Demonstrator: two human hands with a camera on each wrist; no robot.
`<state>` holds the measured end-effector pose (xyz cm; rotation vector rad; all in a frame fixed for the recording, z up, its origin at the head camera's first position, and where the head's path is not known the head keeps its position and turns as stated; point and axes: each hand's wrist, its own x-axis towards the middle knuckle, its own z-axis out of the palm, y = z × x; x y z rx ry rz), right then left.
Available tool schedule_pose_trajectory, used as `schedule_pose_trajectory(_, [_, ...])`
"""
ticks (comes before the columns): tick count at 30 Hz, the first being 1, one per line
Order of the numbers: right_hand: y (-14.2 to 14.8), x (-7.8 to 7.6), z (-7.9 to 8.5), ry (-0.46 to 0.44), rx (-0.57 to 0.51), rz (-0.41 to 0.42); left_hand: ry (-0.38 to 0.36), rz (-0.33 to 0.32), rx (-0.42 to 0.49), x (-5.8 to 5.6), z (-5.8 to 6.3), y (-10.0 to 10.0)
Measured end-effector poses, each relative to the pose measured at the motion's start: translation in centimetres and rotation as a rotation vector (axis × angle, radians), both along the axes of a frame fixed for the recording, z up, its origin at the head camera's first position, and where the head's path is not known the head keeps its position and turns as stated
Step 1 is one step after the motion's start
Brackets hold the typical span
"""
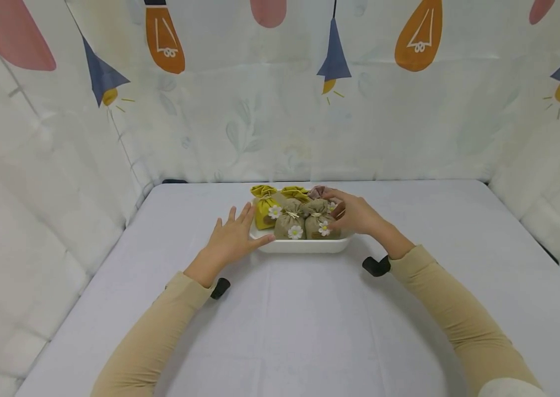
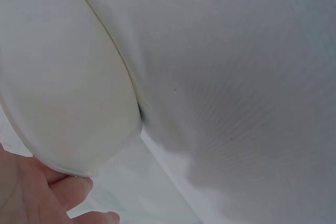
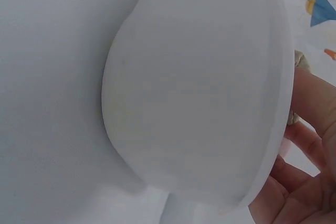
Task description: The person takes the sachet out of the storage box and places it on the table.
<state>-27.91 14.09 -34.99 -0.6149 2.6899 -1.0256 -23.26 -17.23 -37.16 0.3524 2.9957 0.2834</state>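
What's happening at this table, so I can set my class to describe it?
A person's left hand, fingers spread, is at the left end of a shallow white oblong tray. The right hand reaches over the right end, beside a brown cloth pouch with a white flower. Another brown pouch, yellow cloth pouches and a mauve one also sit inside. Whether the right hand grips any pouch is unclear.
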Motion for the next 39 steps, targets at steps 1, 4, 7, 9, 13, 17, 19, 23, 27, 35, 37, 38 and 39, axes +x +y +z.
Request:
schedule_pose_trajectory(1, [0.0, 0.0, 0.0, -0.001, -0.005, 0.001, 0.000, 0.000, 0.002, 0.0, 0.0, 0.0])
schedule_pose_trajectory(4, [0.0, 0.2, 0.1, -0.006, -0.016, 0.001, -0.003, 0.003, 0.010, 0.1, 0.0, 0.0])
schedule_pose_trajectory(7, [0.1, 0.3, 0.2, 0.000, -0.022, -0.011, -0.003, 0.005, 0.020, 0.1, 0.0, 0.0])
schedule_pose_trajectory(9, [0.3, 0.3, 0.3, 0.006, -0.027, -0.019, 0.000, 0.005, 0.022, 0.1, 0.0, -0.1])
schedule_pose_trajectory(13, [0.8, 0.2, 0.4, 0.011, -0.045, -0.031, 0.003, 0.002, 0.019, -0.1, -0.1, -0.1])
schedule_pose_trajectory(17, [1.1, 0.1, 0.6, 0.007, -0.074, -0.045, 0.006, 0.000, 0.016, -0.1, -0.1, -0.1])
schedule_pose_trajectory(19, [1.4, 0.1, 0.8, 0.004, -0.080, -0.053, 0.005, 0.002, 0.018, 0.0, 0.0, -0.1])
schedule_pose_trajectory(23, [2.0, 0.3, 1.5, -0.001, -0.084, -0.069, 0.002, 0.002, 0.023, 0.0, 0.0, -0.1])
schedule_pose_trajectory(27, [2.5, 0.4, 2.1, -0.004, -0.100, -0.084, 0.007, 0.001, 0.015, 0.1, 0.2, -0.1])
schedule_pose_trajectory(35, [3.4, 0.9, 2.9, 0.011, -0.151, -0.099, 0.004, 0.004, 0.013, 0.0, 0.0, -0.1])
schedule_pose_trajectory(37, [3.7, 1.0, 3.0, 0.016, -0.157, -0.098, 0.005, 0.003, 0.016, 0.0, 0.0, -0.1])
schedule_pose_trajectory(38, [3.8, 1.0, 3.0, 0.017, -0.160, -0.101, 0.006, 0.003, 0.018, -0.1, 0.0, -0.1])
schedule_pose_trajectory(39, [4.0, 1.0, 3.0, 0.019, -0.161, -0.104, 0.006, 0.003, 0.017, 0.0, 0.0, 0.0])
